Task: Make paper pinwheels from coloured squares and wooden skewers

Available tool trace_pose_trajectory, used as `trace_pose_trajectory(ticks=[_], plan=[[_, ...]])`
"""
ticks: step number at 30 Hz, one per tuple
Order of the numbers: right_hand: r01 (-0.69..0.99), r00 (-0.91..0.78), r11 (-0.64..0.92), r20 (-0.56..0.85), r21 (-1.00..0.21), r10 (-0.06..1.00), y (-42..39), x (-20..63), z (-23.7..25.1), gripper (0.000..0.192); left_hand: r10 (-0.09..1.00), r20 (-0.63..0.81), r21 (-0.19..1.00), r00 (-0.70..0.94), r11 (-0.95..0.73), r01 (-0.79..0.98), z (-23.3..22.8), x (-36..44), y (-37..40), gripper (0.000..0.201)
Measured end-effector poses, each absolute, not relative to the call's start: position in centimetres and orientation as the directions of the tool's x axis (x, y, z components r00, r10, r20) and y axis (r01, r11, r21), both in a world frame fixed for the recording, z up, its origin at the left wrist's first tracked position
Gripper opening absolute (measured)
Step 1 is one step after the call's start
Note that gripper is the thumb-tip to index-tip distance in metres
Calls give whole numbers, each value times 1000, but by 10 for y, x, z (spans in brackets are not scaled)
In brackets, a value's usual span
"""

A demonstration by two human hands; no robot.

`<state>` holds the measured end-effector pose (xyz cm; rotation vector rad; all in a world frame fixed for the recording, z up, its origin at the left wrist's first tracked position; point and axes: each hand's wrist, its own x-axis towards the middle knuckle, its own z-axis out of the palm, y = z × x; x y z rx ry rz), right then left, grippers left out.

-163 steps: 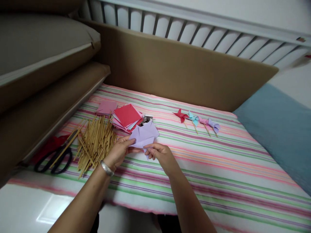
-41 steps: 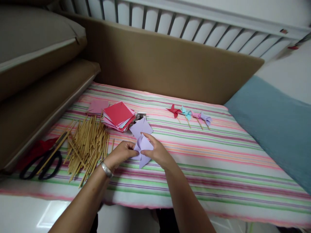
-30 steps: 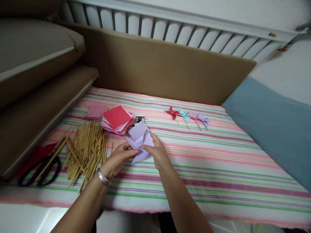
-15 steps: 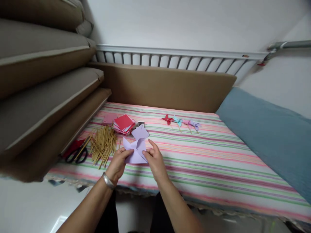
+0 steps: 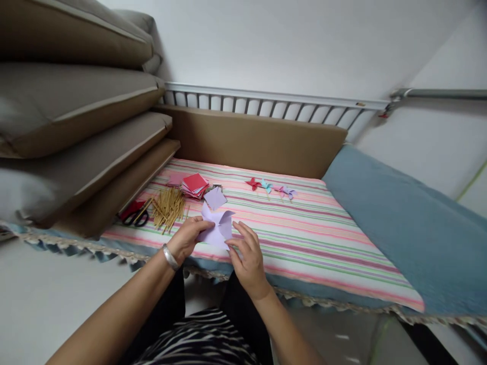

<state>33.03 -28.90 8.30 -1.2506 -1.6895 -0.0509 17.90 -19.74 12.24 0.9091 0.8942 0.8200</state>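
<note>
Over the front edge of the striped cloth, a purple pinwheel paper (image 5: 217, 234) is held up, some of its points curled in toward the middle. My left hand (image 5: 190, 236) is closed on its left side, the thumb pressing near the centre. At the paper's lower right corner, my right hand (image 5: 246, 254) pinches with thumb and forefinger, its other fingers partly bent. Just beyond lies a flat purple square of paper (image 5: 215, 198). Left of that are a stack of red and pink paper squares (image 5: 195, 184) and a pile of thin wooden sticks (image 5: 169, 207).
Black-handled scissors (image 5: 137, 217) lie left of the sticks. Four small finished pinwheels, red (image 5: 253, 184), blue (image 5: 266, 186), pink (image 5: 279, 191) and purple (image 5: 289, 193), lie farther back. Stacked cushions (image 5: 87, 101) rise at left; a brown board (image 5: 251, 137) stands behind the striped cloth (image 5: 304, 243).
The view has shifted back and turned. My right thumb and forefinger have moved to the paper's lower right corner, and its upper right point now stands out to the right.
</note>
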Motion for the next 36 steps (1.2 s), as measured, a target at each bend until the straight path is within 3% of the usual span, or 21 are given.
trace_pose_trajectory(ticks=[5,12,20,29,36], plan=[[711,39,442,659,-547,751,-297,339,103,13,892,-258,940,372,320,-117,122,190,-209,22],[663,249,245,518,-707,818,-299,361,116,6,863,-239,953,444,297,-64,126,229,-213,24],[709,350,106,478,-697,805,-300,385,115,6,789,-235,940,568,334,-74,130,266,-218,22],[729,353,121,521,-674,777,-297,372,114,8,768,-231,924,597,365,-111,130,250,-227,29],[730,315,144,515,-669,797,-298,346,130,8,853,-185,969,488,241,-54,132,213,-225,22]])
